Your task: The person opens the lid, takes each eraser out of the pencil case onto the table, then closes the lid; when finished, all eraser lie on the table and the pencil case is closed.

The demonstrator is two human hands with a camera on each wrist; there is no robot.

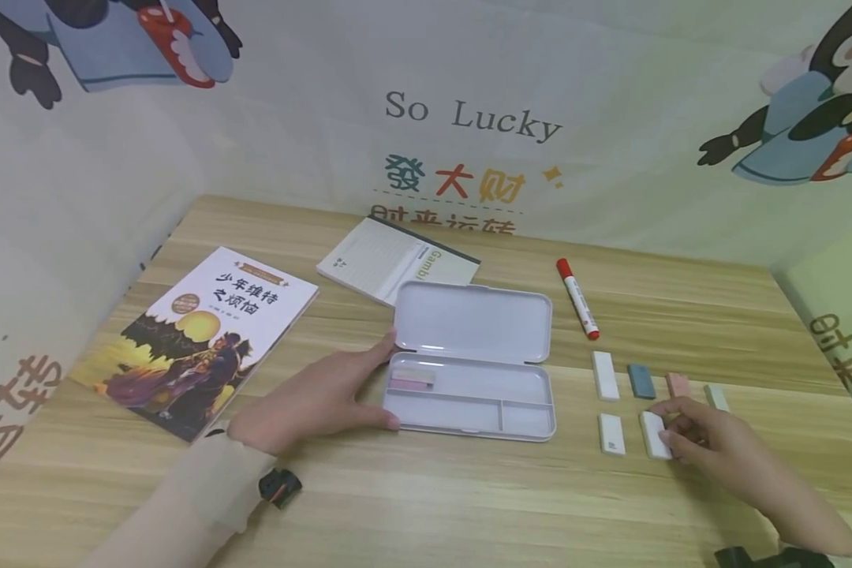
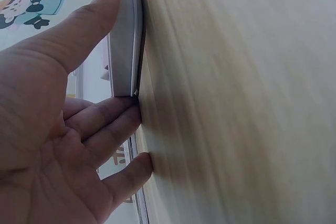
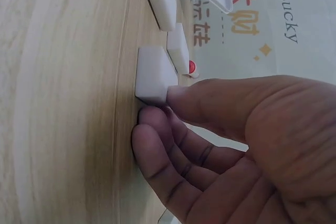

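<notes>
A pale printed backdrop closes off the space beyond both grips. Beneath them spreads the wood-grain worktop, seemingly flat and smooth. A paperback book lies left of the left grip, which spreads wide, its thumb and fingers touching the left end of an open pencil case without curling round it. The case looks light, stiff and slick, best steadied by its rim. Beyond that grip lies a notepad, partly behind the lid. A red-capped marker lies beyond and left of the right grip, which is nearly closed, pinching a white eraser on or just above the worktop. It should prove light, slightly yielding and unlikely to slip, easiest taken by its long sides. Beyond this grip sit blue, pink and pale green erasers.
</notes>
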